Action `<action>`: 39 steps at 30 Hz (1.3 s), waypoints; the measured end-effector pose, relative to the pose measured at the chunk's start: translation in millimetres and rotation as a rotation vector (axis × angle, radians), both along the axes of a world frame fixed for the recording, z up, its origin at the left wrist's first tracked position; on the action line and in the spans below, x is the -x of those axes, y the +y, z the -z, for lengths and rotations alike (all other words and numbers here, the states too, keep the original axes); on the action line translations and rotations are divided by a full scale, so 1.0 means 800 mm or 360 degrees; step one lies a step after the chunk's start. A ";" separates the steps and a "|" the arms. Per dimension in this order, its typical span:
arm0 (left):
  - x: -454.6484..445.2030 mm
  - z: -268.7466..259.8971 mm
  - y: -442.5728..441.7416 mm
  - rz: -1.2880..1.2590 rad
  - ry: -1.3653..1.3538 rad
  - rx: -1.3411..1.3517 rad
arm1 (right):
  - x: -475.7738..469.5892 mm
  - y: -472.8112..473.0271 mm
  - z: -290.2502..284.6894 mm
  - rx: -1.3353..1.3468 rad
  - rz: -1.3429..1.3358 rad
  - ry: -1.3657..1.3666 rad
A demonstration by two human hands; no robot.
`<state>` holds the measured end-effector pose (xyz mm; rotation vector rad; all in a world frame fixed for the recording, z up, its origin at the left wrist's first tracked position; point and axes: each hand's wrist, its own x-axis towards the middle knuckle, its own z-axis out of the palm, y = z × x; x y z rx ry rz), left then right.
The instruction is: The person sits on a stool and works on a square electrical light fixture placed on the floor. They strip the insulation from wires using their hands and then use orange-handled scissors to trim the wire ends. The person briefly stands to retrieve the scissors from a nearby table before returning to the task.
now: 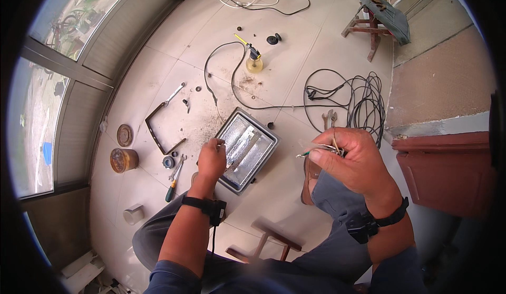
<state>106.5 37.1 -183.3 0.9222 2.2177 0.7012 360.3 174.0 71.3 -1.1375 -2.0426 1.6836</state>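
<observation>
A rectangular floodlight with a glass front and reflector [259,157] rests on the tiled floor before me. My left hand [212,155] is at its left edge with the fingers curled; whether they grip something there is hidden. Raised to the right of the floodlight, my right hand [348,157] pinches a small bundle of thin wires [330,148], one of them green with a pale bare end. A black cable [261,107] runs across the floor towards the floodlight's upper left side, ending in thinner strands.
Left lie a black metal bracket [152,134], a wrench [174,93], a screwdriver [171,189], a rusty tin [124,160] and a white cup [133,214]. A spray bottle [254,63] stands ahead. Right are coiled cable [365,104], wrenches [329,118] and a wooden stool [369,29] under a grey cloth.
</observation>
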 end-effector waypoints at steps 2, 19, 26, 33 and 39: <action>0.029 -0.002 0.021 -0.0058 0.0001 0.0080 | -0.005 0.002 0.004 0.0054 0.0033 0.0111; 0.132 0.153 0.034 0.0381 0.0295 0.0640 | 0.000 0.042 0.029 0.0215 -0.0159 -0.0119; 0.143 0.130 0.034 0.0208 0.0330 0.0387 | 0.003 0.035 0.036 0.0162 -0.0194 -0.0096; 0.093 -0.071 0.096 0.0196 -0.0550 -0.0001 | 0.015 0.017 0.044 0.0090 -0.0243 -0.0132; -0.024 -0.255 0.041 0.0546 -0.1682 -0.0013 | 0.018 -0.013 0.041 -0.0183 -0.0301 -0.0015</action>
